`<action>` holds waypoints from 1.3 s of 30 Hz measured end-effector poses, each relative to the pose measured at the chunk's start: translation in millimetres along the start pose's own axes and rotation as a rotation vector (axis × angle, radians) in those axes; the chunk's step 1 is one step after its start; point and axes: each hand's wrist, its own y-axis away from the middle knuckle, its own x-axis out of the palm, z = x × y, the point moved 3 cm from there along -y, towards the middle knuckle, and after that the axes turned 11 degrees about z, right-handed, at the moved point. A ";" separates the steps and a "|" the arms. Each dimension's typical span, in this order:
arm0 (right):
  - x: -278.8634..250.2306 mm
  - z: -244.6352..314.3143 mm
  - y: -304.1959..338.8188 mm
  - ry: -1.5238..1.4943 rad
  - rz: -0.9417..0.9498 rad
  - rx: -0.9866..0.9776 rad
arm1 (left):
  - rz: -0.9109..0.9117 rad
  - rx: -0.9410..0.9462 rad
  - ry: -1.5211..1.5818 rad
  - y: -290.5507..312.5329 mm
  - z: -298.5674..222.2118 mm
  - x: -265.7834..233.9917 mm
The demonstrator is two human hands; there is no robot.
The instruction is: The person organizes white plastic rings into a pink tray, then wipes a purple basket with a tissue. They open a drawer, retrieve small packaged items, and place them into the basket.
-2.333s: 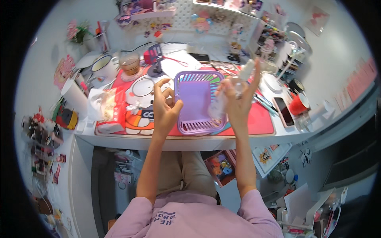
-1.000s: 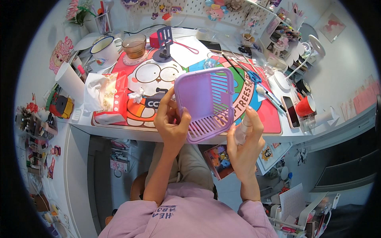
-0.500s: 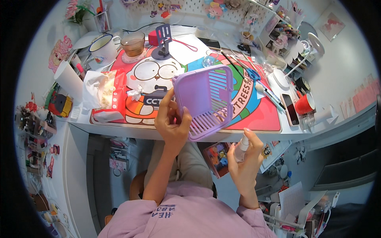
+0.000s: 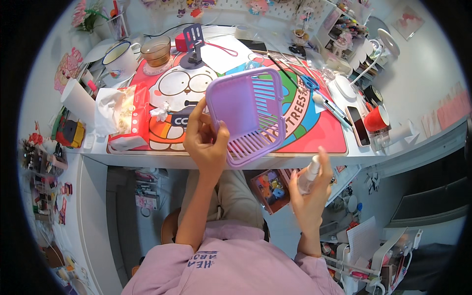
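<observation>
My left hand [image 4: 206,142] grips the left side of a purple plastic basket [image 4: 235,105], with the thumb on the near side. The basket is tilted up above the desk's front edge, its slatted walls and solid base showing. Lower and to the right, my right hand [image 4: 312,196] is wrapped around a small clear spray bottle [image 4: 309,178] with a white nozzle, a finger up by its top. Bottle and basket are apart.
A colourful cartoon mat [image 4: 324,140] covers the desk. On the left stand a red tissue pack [image 4: 135,118] and a paper roll [image 4: 78,101]. Behind are an enamel mug [image 4: 120,61], a brown glass bowl [image 4: 156,51] and a dark phone stand [image 4: 193,49]. Blue scissors [image 4: 310,82], a phone [image 4: 358,127] and a red cup [image 4: 376,119] lie right.
The purple basket has shifted slightly left and up in the picture with my left hand. My right hand and the spray bottle have moved a little to the right.
</observation>
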 end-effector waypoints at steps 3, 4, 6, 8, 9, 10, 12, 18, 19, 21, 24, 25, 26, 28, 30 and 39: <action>-16.9 10.1 -25.4 -0.065 -0.141 0.034 | 0.012 -0.059 0.047 -14.6 11.9 -5.0; -26.8 10.1 -37.1 -0.056 -0.190 0.044 | 0.013 -0.107 0.095 -22.7 12.0 -2.8; -34.4 1.2 -63.0 -0.163 -0.242 0.024 | -0.009 -0.205 0.225 -38.8 16.8 -2.1; -29.0 -15.2 -92.8 -0.400 -0.241 -0.039 | 0.108 -0.284 0.174 -54.7 28.1 -17.1; -26.3 -14.3 -104.8 -0.406 -0.225 -0.060 | 0.166 -0.324 0.147 -60.9 31.3 -26.2; -20.3 -18.6 -116.8 -0.481 -0.196 -0.058 | 0.227 -0.426 0.001 -65.4 33.0 -34.4; -10.9 -30.7 -124.4 -0.542 -0.151 -0.058 | 0.051 -0.089 -0.593 -57.0 4.5 -24.7; 4.1 -38.5 -142.6 -0.578 -0.036 -0.097 | 0.622 0.265 -0.567 20.6 -23.8 96.2; 2.1 -38.6 -147.6 -0.542 -0.052 -0.090 | 0.707 0.163 -0.549 18.2 -8.8 117.7; 9.6 -40.5 -162.0 -0.494 -0.069 -0.089 | 0.609 0.110 -0.479 3.6 28.2 137.0; 22.6 -71.5 -199.3 -0.376 -0.109 -0.219 | 0.491 0.024 -0.377 -26.4 56.6 165.5; 23.9 -78.4 -208.7 -0.350 -0.124 -0.278 | 0.453 -0.009 -0.349 -32.7 61.6 174.2; 29.6 -84.1 -215.2 -0.452 -0.036 -0.161 | 0.433 -0.083 -0.285 -37.6 77.5 179.4; 42.4 -102.3 -228.7 -0.312 -0.064 -0.279 | 0.367 -0.212 -0.029 -44.6 101.7 187.4; 57.0 -105.7 -235.1 -0.320 0.015 -0.292 | 0.240 -0.309 0.355 -48.2 113.3 189.0; 35.9 -61.5 -188.3 0.049 -0.244 -0.190 | 0.793 0.219 -0.399 19.2 5.8 104.8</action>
